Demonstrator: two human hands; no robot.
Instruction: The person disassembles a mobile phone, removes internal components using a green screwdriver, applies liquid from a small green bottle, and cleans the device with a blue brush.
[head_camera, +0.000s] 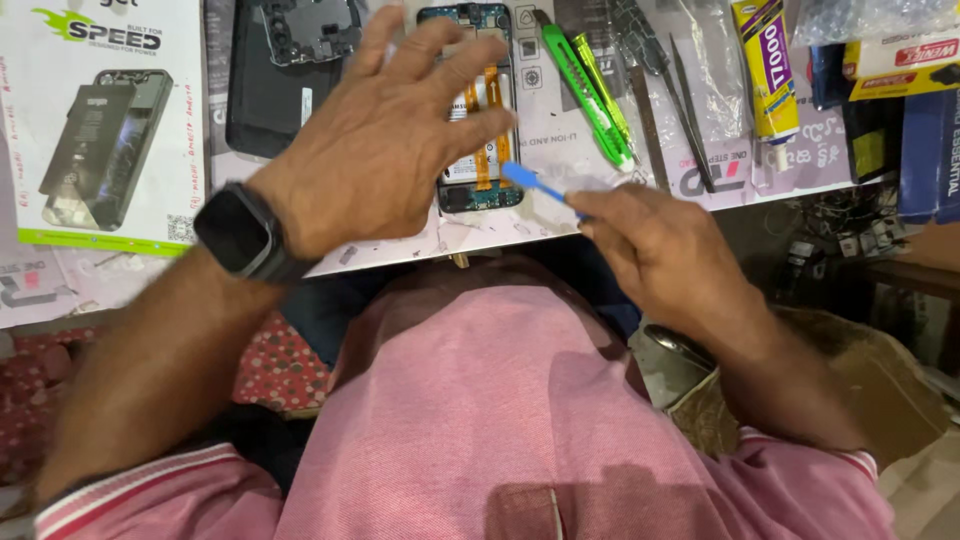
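Now | opened phone (480, 170): orange ribbons | right hand (655, 245) pinches blue pry tool (535, 183) | left hand (385, 140) spread, empty

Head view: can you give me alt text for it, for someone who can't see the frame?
A person's left hand hovers, fingers spread, over an opened phone with orange ribbon cables, while the right hand holds a blue pry tool at its lower edge. A green utility knife, tweezers and a yellow glue tube lie beside it.
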